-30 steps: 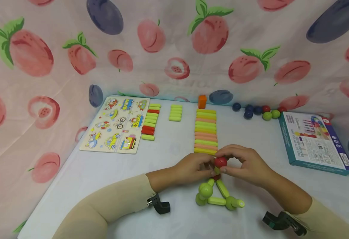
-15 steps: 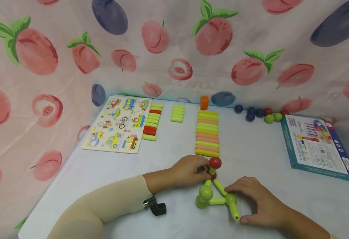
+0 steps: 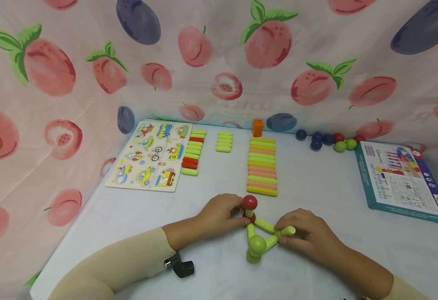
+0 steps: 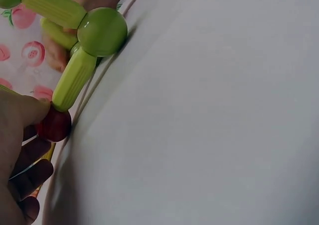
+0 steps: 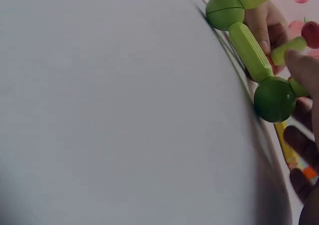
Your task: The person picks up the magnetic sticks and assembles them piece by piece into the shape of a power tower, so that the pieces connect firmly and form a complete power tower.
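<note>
A triangle of light green sticks joined by balls lies on the white table before me, with upright sticks at its corners. My left hand [image 3: 219,214] pinches the lower red ball [image 4: 56,125] at the far left corner; above it a short stick carries another red ball [image 3: 250,202]. At the right corner my right hand [image 3: 312,235] grips the green ball [image 5: 274,99], from which a bare-ended stick [image 3: 288,231] rises at a tilt. The front corner has an upper green ball [image 3: 257,244] over a lower green ball [image 3: 254,256], untouched by either hand.
Behind the hands lies a column of coloured sticks [image 3: 262,166], with an orange block [image 3: 257,128] beyond. Short green sticks [image 3: 224,142] and a picture puzzle board [image 3: 149,156] are at left. Loose blue balls [image 3: 317,144] and a box [image 3: 404,181] are at right.
My right hand has left the upper red ball and now grips the right corner. The triangle has shifted left and turned; its right-corner stick swung down, then up. My left hand moved left.
</note>
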### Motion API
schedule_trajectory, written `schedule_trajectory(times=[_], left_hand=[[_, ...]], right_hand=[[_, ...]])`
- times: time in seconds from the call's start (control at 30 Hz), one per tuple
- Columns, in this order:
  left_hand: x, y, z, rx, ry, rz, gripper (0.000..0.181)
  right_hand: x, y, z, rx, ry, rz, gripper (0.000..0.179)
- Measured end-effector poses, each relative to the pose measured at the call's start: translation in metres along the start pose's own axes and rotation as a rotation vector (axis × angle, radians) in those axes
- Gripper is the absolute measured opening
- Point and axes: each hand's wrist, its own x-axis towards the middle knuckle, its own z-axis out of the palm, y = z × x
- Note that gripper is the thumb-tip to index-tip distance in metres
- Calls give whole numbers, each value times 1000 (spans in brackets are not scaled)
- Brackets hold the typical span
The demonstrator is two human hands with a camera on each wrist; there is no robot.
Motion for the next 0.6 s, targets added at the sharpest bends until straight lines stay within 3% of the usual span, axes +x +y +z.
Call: schedule_trajectory(times=[0.2, 0.4, 0.5, 0.6], left_hand=[[-15, 10, 3, 63, 20, 44, 27], [-24, 24, 9, 146, 30, 107, 33], [-21, 22, 2, 155, -64, 146, 35], [-14, 16, -18, 70, -262, 166, 31]], right_hand=[[20, 6, -7, 28, -123, 194, 27], [45, 14, -15, 88, -229, 217, 28], [50, 17, -24, 81, -306, 217, 34], [52, 25, -45, 47, -360, 298, 40]])
